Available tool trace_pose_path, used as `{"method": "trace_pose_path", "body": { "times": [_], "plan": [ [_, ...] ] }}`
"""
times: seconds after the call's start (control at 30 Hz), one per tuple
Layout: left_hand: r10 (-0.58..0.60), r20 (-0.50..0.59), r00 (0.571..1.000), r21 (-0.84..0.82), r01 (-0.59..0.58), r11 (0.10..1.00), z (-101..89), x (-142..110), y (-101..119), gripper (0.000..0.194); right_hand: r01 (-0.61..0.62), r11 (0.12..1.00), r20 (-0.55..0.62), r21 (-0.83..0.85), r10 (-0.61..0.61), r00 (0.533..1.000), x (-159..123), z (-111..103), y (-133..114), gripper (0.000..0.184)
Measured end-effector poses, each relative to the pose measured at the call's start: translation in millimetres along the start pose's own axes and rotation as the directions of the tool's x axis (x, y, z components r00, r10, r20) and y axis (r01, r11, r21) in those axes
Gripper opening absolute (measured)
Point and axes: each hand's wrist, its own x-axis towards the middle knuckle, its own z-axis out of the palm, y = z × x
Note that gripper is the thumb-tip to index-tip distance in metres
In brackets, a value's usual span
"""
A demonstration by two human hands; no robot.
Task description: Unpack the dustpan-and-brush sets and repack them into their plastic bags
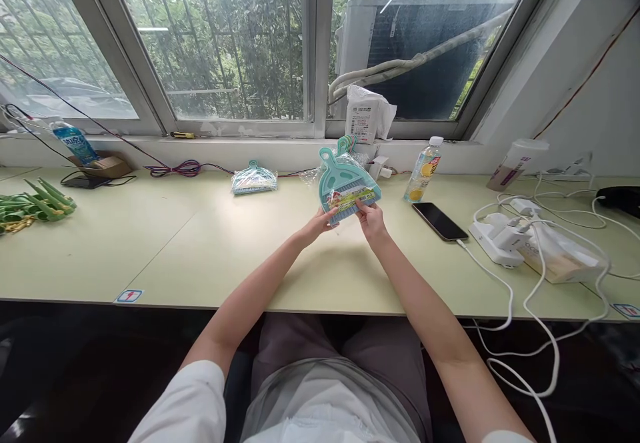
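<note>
Left hand [317,226] and right hand [373,221] holding one wrapped dustpan [343,177], one phone [440,221]

the left arm [255,289] and right arm [420,289] reach forward and slant inward, drawing the hands near each other — close, yet apart. both elbows are only slightly bent, and both forearms are bare. the left hand [317,225] is closed in a pinching grip, its thumb [331,213] on the near face and the other fingers partly hidden. the right hand [373,221] is closed much the same way — its thumb [361,205] angled inward toward the left hand. a short white sleeve [186,399] covers the left upper arm.
</note>
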Motion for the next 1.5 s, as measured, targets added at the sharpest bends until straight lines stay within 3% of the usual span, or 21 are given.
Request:
{"method": "trace_pose_path", "body": {
  "times": [0.07,0.13,0.23,0.33,0.5,0.6,0.7,0.77,0.83,0.9,0.93,1.0,1.07,1.13,1.2,1.27,1.4,1.5],
  "plan": [
    [-0.106,0.128,0.986,0.056,0.100,0.993,-1.6,0.7,-3.3,0.051,0.007,1.000,-0.031,-0.004,-0.007,0.999,3.0,-3.2,-1.4,0.029],
    [-0.123,0.150,0.981,0.065,0.114,0.991,-3.8,4.1,-3.9,0.048,0.001,1.000,-0.057,0.005,0.000,0.998,5.0,-4.6,-2.2,0.030],
    [0.041,-0.004,0.999,0.010,-0.041,0.999,-8.4,9.8,0.1,0.045,-0.026,0.999,-0.047,0.026,0.028,0.999,4.4,-2.6,0.1,0.030],
    [0.176,-0.085,0.981,-0.034,-0.179,0.983,-11.9,10.9,3.6,0.045,-0.062,0.998,-0.004,0.019,0.062,0.998,0.9,1.4,5.0,0.028],
    [0.082,-0.074,0.994,-0.062,-0.086,0.994,-12.0,9.6,-5.8,0.043,-0.086,0.996,-0.017,0.005,0.086,0.996,0.1,1.0,6.6,0.029],
    [0.033,-0.158,0.987,-0.005,-0.035,0.999,-14.7,12.9,-9.8,0.040,-0.177,0.983,-0.012,-0.052,0.177,0.984,3.6,-3.2,1.6,0.026],
    [0.003,-0.276,0.961,-0.005,-0.005,1.000,-24.7,16.7,-5.7,0.038,-0.308,0.929,0.085,-0.207,0.331,0.940,7.7,-8.3,-6.9,0.020],
    [-0.019,-0.303,0.953,-0.073,-0.004,0.997,-36.1,17.9,-0.5,0.035,-0.319,0.879,0.150,-0.354,0.390,0.908,10.0,-11.8,-14.2,0.024],
    [-0.037,-0.314,0.949,-0.166,-0.016,0.986,-49.7,17.6,4.4,0.033,-0.199,0.849,0.130,-0.490,0.297,0.946,11.1,-14.5,-21.8,0.025],
    [-0.063,-0.353,0.934,-0.221,-0.018,0.975,-63.0,16.0,8.2,0.035,0.056,0.791,0.114,-0.609,0.017,0.993,9.9,-15.3,-28.1,0.017],
    [-0.082,-0.375,0.923,-0.226,-0.005,0.974,-68.3,14.9,9.6,0.036,0.204,0.717,0.150,-0.666,-0.140,0.979,8.4,-14.9,-30.3,0.018],
    [-0.115,-0.373,0.921,-0.215,0.035,0.976,-74.8,12.5,11.4,0.038,0.454,0.495,0.326,-0.741,-0.325,0.887,4.2,-12.4,-31.9,0.037],
    [-0.131,-0.321,0.938,-0.217,0.062,0.974,-75.0,10.3,12.5,0.039,0.600,0.286,0.516,-0.747,-0.320,0.795,0.2,-9.3,-29.7,0.046],
    [-0.138,-0.268,0.953,-0.234,0.075,0.969,-70.8,8.7,13.2,0.040,0.664,0.175,0.610,-0.727,-0.281,0.741,-1.5,-7.5,-24.5,0.036],
    [-0.169,-0.239,0.956,-0.233,0.113,0.966,-65.7,8.0,13.6,0.039,0.672,0.148,0.615,-0.726,-0.297,0.730,0.3,-8.4,-18.3,0.016],
    [-0.215,-0.204,0.955,-0.211,0.171,0.962,-62.2,7.9,13.7,0.038,0.646,0.176,0.570,-0.743,-0.338,0.749,4.8,-11.7,-12.9,0.007],
    [-0.308,-0.083,0.948,-0.107,0.299,0.948,-61.7,7.2,12.6,0.039,0.591,0.279,0.490,-0.757,-0.357,0.795,15.7,-21.4,-5.9,0.014],
    [-0.326,0.001,0.945,0.036,0.326,0.945,-63.8,5.4,11.7,0.042,0.541,0.315,0.458,-0.780,-0.301,0.836,21.1,-28.0,-1.1,0.016]
  ]
}}
